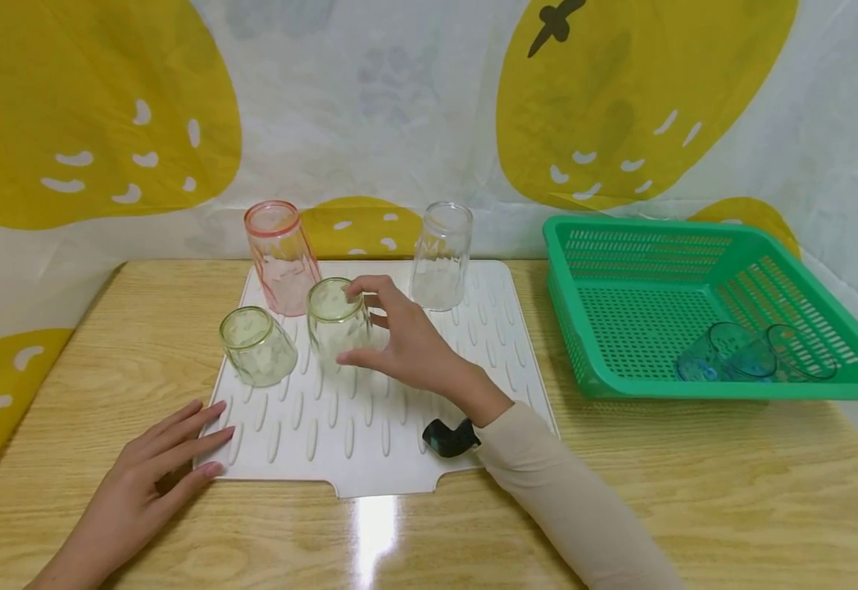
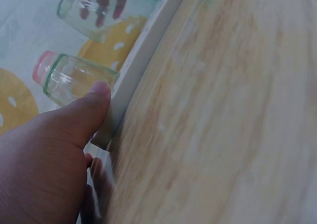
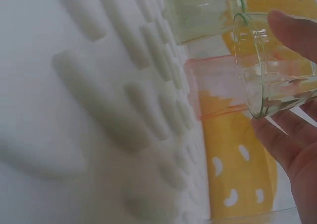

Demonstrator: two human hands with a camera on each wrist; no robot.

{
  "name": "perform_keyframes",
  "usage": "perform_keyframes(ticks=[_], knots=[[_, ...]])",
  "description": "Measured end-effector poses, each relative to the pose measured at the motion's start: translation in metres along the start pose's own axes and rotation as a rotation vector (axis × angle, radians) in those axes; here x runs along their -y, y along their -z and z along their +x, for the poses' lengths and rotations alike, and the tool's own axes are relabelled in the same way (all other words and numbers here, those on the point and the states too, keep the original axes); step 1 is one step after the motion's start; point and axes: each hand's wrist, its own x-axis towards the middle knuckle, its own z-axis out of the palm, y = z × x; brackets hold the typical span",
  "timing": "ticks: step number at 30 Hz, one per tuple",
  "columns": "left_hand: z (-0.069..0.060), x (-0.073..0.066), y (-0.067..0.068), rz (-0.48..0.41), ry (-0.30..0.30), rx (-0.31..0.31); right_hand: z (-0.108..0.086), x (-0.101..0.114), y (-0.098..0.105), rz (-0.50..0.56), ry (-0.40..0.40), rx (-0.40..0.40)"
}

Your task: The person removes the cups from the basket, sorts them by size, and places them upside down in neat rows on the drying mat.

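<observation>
My right hand (image 1: 415,342) grips a green-tinted glass (image 1: 334,324) between thumb and fingers, over the white ridged drying mat (image 1: 369,451). In the right wrist view its rim faces the mat with a gap between them. A second green-tinted glass (image 1: 259,352) stands on the mat at the left. Behind are a taller pink-tinted glass (image 1: 284,266) and a tall clear glass (image 1: 442,262). My left hand (image 1: 141,479) has its fingers extended, with the fingertips touching the mat's left edge.
A green plastic basket (image 1: 594,328) sits on the right side of the wooden table (image 1: 657,492). Blue-tinted glasses (image 1: 746,354) lie inside it. A white cloth with yellow fruit shapes (image 1: 399,123) hangs behind the table. A black device (image 1: 449,438) is at my right wrist.
</observation>
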Motion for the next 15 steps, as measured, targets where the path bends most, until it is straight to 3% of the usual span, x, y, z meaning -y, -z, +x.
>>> perform_keyframes(ticks=[15], knots=[[0.000, 0.001, 0.000, 0.001, -0.005, -0.002, -0.003, -0.021, -0.008, -0.036, -0.070, 0.041]])
